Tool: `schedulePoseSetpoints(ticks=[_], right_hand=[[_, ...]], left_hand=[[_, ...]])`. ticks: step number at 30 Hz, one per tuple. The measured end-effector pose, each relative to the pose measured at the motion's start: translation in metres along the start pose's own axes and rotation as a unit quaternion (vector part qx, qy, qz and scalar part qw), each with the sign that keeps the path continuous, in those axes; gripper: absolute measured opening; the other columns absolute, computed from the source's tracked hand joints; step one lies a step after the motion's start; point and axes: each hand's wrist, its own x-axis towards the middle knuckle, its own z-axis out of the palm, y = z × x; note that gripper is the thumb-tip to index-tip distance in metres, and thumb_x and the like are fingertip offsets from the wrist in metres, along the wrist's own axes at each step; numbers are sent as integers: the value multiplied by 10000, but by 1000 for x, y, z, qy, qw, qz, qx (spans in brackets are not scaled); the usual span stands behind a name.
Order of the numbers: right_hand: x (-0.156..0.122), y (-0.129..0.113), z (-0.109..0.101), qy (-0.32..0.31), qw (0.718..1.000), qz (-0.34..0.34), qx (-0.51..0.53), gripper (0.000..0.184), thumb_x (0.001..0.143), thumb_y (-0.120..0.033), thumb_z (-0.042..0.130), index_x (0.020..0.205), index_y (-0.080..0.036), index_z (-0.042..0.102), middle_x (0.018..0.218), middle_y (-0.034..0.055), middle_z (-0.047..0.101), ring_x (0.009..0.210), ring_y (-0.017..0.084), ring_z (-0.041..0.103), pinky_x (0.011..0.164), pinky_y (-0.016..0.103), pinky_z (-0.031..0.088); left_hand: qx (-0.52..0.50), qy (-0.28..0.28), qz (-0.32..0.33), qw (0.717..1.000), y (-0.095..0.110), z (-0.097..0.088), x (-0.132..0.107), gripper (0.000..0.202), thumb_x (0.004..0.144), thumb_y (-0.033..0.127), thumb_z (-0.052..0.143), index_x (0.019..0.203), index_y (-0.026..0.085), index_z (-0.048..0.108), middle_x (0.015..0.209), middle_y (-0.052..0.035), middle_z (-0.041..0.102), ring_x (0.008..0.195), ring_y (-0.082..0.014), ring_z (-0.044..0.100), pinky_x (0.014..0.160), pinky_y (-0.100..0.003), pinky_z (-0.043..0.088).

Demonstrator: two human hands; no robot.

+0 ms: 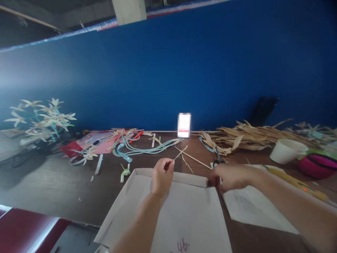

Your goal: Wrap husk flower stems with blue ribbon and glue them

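My left hand [162, 177] is closed in a pinch above the far edge of a white box lid [181, 207]. Between its fingertips is one end of a thin straw-coloured strip [180, 153], which points away from me. My right hand [230, 176] has its fingers curled down by the lid's far right corner; what they hold, if anything, is hidden. Just beyond its knuckles, touching or very close, lie scissors [218, 161] with dark handles. A pale thin stick [196, 160] lies on the table between the hands.
Behind are pale blue cords [147, 149], pink sheets [98, 140] and a pile of dried husks [244, 137]. White flowers [50, 119] stand left. At right are a white cup [286, 151], a magenta bowl [318, 165], a yellow tool [297, 181] with a lit orange light and a paper [252, 207].
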Motion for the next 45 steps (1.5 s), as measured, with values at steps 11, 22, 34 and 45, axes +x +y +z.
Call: schedulePoseSetpoints(ticks=[11,22,34,45], right_hand=[[-1,-2,19,60,998,-24,-7,158,638,-214,520,713,-234,658,680,-6,646,623,149,548,514,233,294],[-7,20,1,65,996,20,-58,76,618,-200,590,646,-225,656,669,-5,637,658,162,558,531,238,262],[-39,70,-44,129,955,244,-106,87,614,-158,564,627,-223,621,670,9,608,625,155,508,549,271,207],[-55,91,-68,189,957,215,-48,125,725,-270,547,705,-202,650,687,46,628,625,160,510,576,278,247]], left_hand=[[3,7,5,1000,-5,1,-2,157,793,278,502,745,170,607,715,-10,595,665,-113,525,633,-218,399],[2,-5,-2,1000,-3,-2,-1,153,799,278,500,744,176,599,718,-7,585,670,-110,516,635,-221,397],[-32,-1,-22,999,-4,0,-3,159,790,288,505,755,171,608,712,-7,589,650,-104,527,613,-210,410],[-35,23,-58,997,-3,-5,0,177,783,312,512,767,163,607,711,-11,602,645,-111,539,610,-220,416]])
